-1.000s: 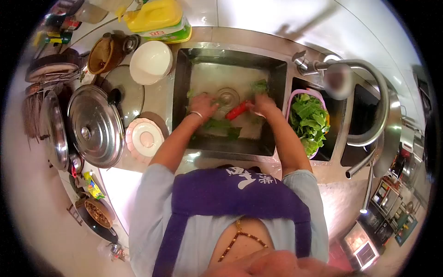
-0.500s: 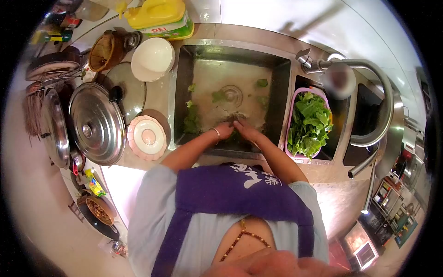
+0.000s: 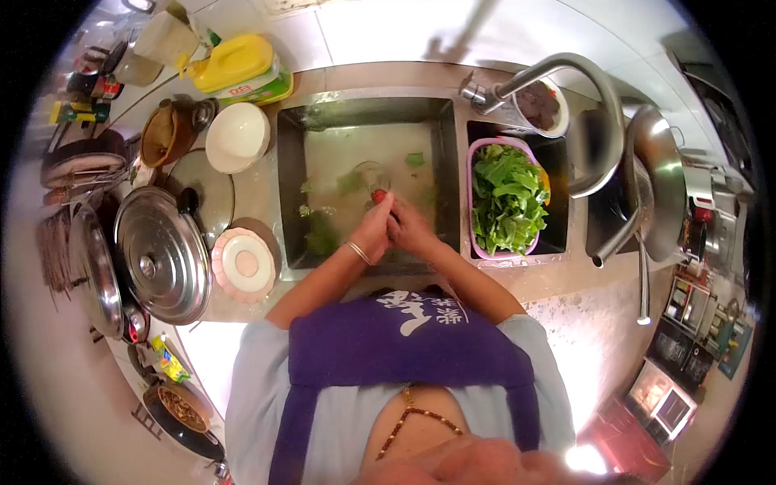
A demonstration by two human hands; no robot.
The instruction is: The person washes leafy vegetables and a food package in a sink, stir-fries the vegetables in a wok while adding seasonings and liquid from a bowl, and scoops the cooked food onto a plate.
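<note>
Over the water in the sink [image 3: 447, 186], my two hands meet, fingers pressed together. My left hand [image 3: 373, 229], with a bracelet at the wrist, is closed around a small red thing [image 3: 378, 196] that shows at its fingertips; its kind is unclear. My right hand [image 3: 412, 230] is closed against the left, and what its fingers hold is hidden. Bits of green leaf [image 3: 414, 159] float in the water, with more along the sink's left side. To the right, a pink-rimmed basket [image 3: 471, 206] holds torn leafy greens [image 3: 508, 194].
A curved faucet [image 3: 558, 61] arches over the right side, near a bowl of dark food [image 3: 558, 121]. Left of the sink are a white bowl [image 3: 238, 137], a pink-edged plate [image 3: 244, 265], a steel lid [image 3: 162, 255] and a yellow detergent jug [image 3: 238, 69].
My hands have risen from low in the water and come together, and a red thing now shows at the left fingertips. The whole view has shifted.
</note>
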